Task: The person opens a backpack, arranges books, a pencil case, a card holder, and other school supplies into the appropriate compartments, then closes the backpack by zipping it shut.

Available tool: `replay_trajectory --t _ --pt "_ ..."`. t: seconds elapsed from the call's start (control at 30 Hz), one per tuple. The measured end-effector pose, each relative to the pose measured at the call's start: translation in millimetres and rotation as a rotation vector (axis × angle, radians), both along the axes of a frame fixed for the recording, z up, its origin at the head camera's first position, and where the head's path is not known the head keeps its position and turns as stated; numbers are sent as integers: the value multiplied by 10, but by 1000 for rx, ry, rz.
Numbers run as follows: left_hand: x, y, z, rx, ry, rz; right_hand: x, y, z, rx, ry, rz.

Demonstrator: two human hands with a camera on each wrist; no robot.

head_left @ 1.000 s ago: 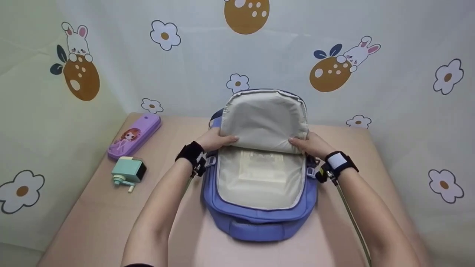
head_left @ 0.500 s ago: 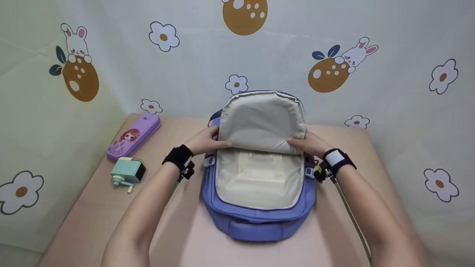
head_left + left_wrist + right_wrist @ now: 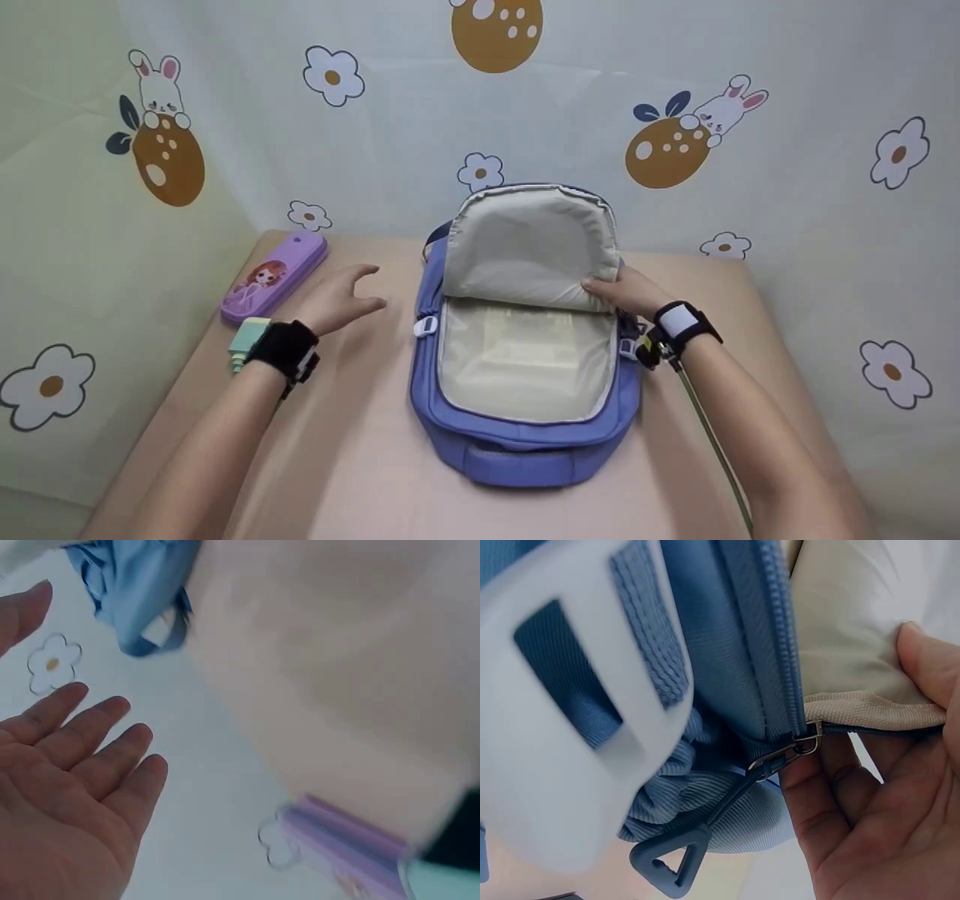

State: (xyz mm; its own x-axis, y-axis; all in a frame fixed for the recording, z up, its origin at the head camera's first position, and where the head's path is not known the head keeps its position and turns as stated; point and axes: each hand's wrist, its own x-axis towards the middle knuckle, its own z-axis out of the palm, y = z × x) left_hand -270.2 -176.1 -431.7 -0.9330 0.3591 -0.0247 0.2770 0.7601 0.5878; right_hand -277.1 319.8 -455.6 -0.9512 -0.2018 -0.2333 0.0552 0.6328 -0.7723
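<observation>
A blue backpack (image 3: pixel 517 469) lies on the table with its front flap (image 3: pixel 531 240) folded up, showing a pale lining and an unzipped main pocket (image 3: pixel 525 367). My right hand (image 3: pixel 637 291) pinches the flap's right edge, thumb on the lining and fingers behind, beside the zipper pull (image 3: pixel 676 859) in the right wrist view. Off to the left, my left hand (image 3: pixel 334 300) is in the air with fingers spread and nothing in them. Nearest to it are a purple pencil case (image 3: pixel 274 277) with a girl's picture and a mint-green pencil sharpener (image 3: pixel 250 337), partly hidden by my wrist strap.
White plastic strap buckles (image 3: pixel 426 327) sit on the backpack's sides. The peach tabletop (image 3: pixel 360 450) meets a patterned cloth backdrop (image 3: pixel 405 135) at the back and on both sides. A cable (image 3: pixel 712 435) runs along my right forearm.
My left hand has let go of the flap's left edge and moved left toward the pencil case and sharpener. The right hand keeps its grip, and the flap remains raised.
</observation>
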Motion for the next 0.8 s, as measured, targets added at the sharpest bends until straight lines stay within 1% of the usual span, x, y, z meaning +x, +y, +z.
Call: replay_trajectory --t 0.17,0.27,0.33,0.4,0.47,0.53,0.63,0.7,0.8 --pt "123 -416 34 -124 -14 116 22 3 7 15 -8 -24" --pt "188 -630 15 -210 -24 190 40 4 14 22 -7 -33" --pt "231 -743 -15 -253 -78 244 56 5 18 35 2 -29" --pt "270 -833 -58 -304 -136 283 63 2 18 40 13 -27" --pt "305 -901 -99 -340 -185 310 63 -3 13 35 12 -25" --pt "323 -945 -145 -359 -206 328 60 -14 8 20 8 -22" --pt "335 -982 -198 -356 -188 352 56 -29 -1 4 0 -31" --pt "336 -990 -224 -341 -178 361 60 -36 -5 13 4 -35" --pt "345 -1002 -239 -331 -165 346 66 -42 -11 32 9 -39"
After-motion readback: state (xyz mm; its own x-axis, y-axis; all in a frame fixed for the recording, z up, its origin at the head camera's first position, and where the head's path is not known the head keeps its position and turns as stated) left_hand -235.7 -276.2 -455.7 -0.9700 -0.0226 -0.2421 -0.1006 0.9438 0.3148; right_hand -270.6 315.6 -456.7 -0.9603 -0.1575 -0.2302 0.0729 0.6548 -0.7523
